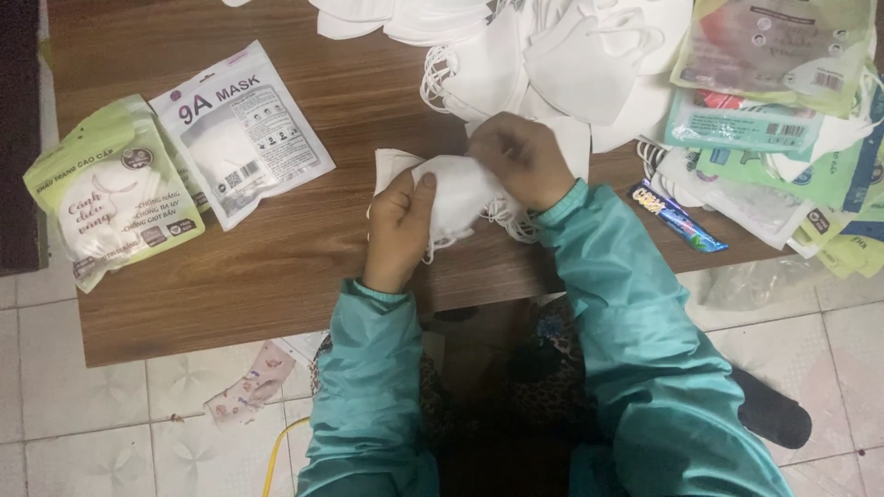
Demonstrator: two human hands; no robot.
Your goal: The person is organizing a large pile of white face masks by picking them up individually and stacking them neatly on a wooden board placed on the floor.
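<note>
Both hands meet over a small stack of folded white face masks [458, 189] near the front of a low brown wooden table [276, 267]. My left hand [399, 225] grips the stack from the left, thumb pressed on top. My right hand [521, 158] closes over the stack's upper right side, fingers curled onto the masks. Elastic ear loops dangle from the stack's right edge. Both arms wear teal sleeves.
A heap of loose white masks [552, 55] lies at the table's back. Two sealed mask packets, one white [241, 133] and one green [110, 193], sit left. Several empty printed bags [783, 110] pile at the right, a small blue wrapper [677, 217] beside them. Tiled floor lies below.
</note>
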